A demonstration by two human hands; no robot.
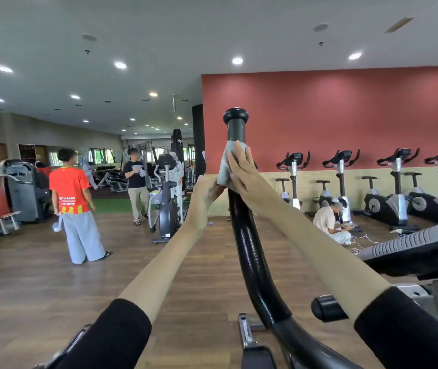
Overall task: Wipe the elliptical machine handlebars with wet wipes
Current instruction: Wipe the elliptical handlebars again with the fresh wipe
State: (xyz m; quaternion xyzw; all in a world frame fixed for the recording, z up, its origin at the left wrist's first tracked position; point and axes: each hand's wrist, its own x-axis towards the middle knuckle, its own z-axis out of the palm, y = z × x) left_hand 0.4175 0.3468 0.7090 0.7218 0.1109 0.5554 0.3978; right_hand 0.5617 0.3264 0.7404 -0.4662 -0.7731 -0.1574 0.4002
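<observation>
Wiping looks to be in its early part, judging from where the hands sit: the grey wet wipe (225, 166) is folded around the upper stretch of the black handlebar (249, 249), just under the fingertips of the right hand (244, 177). That hand's fingers (235, 155) lie straight and close together, pressing the wipe flat against the tube rather than curling round it. The left hand (204, 193) comes in from the other side and meets the wipe's lower corner. Whether its fingers pinch the corner or only push on it cannot be told, since they are turned away from the camera. Above the right fingertips a short bare length of matte tube runs up to a flared, rounded end cap (236, 115), which the wipe does not reach. Below the fingers the bar thickens, turns glossy with a faintly pebbled black finish, and sweeps down in a long curve toward the person. Nothing shows whether that lower run has been cleaned, so most of the bar probably remains. A stubby fixed grip (327, 308) with a blunt round end sits far below the right hand, untouched by either hand. The wipe itself looks thin, limp and damp-dull, draping to the tube's round shape.
</observation>
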